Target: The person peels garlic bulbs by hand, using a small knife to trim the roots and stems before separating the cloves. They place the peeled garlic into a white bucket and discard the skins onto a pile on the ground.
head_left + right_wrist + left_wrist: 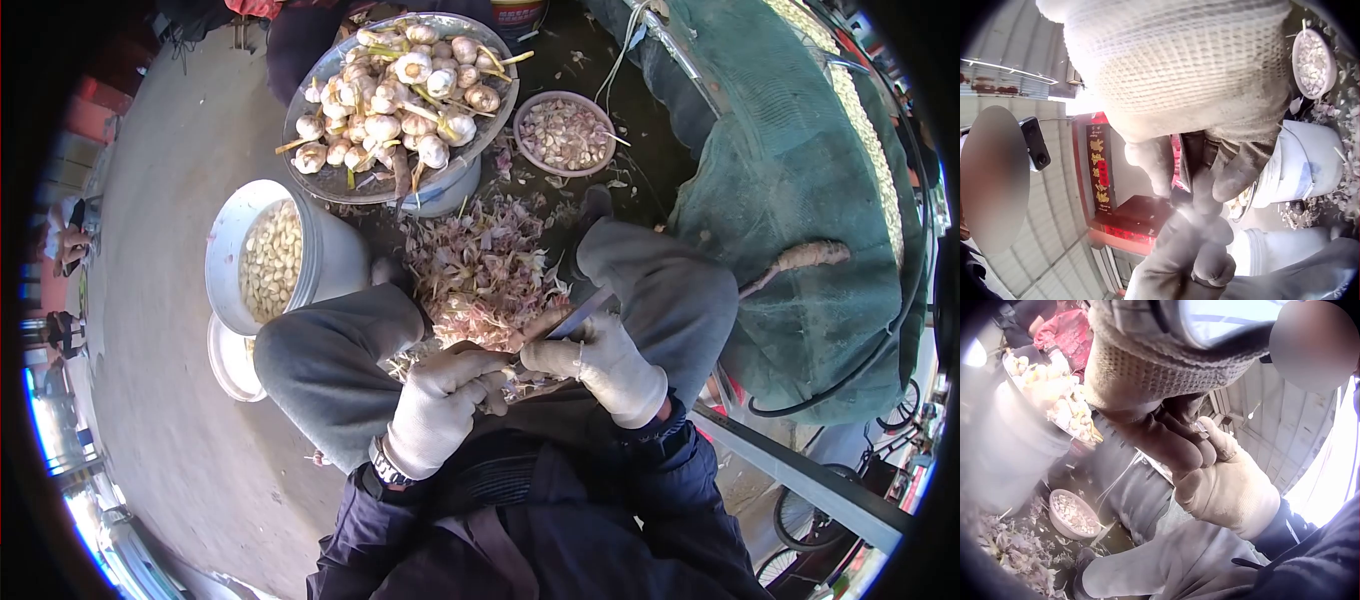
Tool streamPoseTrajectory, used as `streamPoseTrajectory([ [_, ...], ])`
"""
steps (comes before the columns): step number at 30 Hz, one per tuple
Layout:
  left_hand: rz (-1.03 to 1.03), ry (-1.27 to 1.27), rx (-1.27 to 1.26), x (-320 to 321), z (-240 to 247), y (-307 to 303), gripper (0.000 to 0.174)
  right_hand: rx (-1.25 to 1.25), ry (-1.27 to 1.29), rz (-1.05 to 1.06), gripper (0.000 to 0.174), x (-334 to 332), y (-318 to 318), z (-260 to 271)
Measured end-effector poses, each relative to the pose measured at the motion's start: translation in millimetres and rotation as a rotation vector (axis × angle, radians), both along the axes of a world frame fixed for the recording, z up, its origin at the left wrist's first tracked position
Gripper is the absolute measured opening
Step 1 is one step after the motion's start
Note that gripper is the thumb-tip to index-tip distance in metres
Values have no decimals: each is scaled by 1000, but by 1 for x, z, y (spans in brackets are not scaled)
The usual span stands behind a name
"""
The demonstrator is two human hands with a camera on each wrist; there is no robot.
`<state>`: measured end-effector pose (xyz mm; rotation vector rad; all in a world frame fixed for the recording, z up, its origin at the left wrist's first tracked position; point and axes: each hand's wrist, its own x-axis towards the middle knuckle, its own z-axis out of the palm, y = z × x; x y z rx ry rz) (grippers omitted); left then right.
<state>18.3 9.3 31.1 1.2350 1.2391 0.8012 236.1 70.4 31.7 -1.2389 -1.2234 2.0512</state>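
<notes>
Both hands wear pale gloves and meet above the lap. My right hand grips a knife, its blade slanting up and right in the head view. My left hand has its fingers curled close against the right fingertips; whatever lies between them is hidden. In the left wrist view, a small shiny piece of metal shows between the left hand and the right hand. The right wrist view has the right hand above the left hand, fingertips nearly together.
Garlic bulbs fill a wide round tray. A white bucket of peeled cloves stands left, with a pink bowl of cloves at the upper right. Loose skins cover the ground between the legs. Green netting lies right.
</notes>
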Motion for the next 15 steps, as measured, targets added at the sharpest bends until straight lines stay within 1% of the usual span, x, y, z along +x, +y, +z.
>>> streamPoseTrajectory([
  [3, 21, -27, -55, 0, -3, -1, 25, 26, -29, 22, 20, 1, 1, -3],
  [6, 47, -70, -119, 0, -4, -1, 26, -14, 10, -19, 20, 1, 0, -4],
  [9, 37, -77, -96, -1, -2, 0, 27, 12, 12, 1, 20, 1, -1, -8],
  [12, 5, -38, -63, -1, -1, 0, 27, -51, -7, 4, 20, 2, -1, -8],
  [15, -20, -47, -69, -3, -10, -2, 26, -49, -31, 48, 20, 5, 0, -10],
])
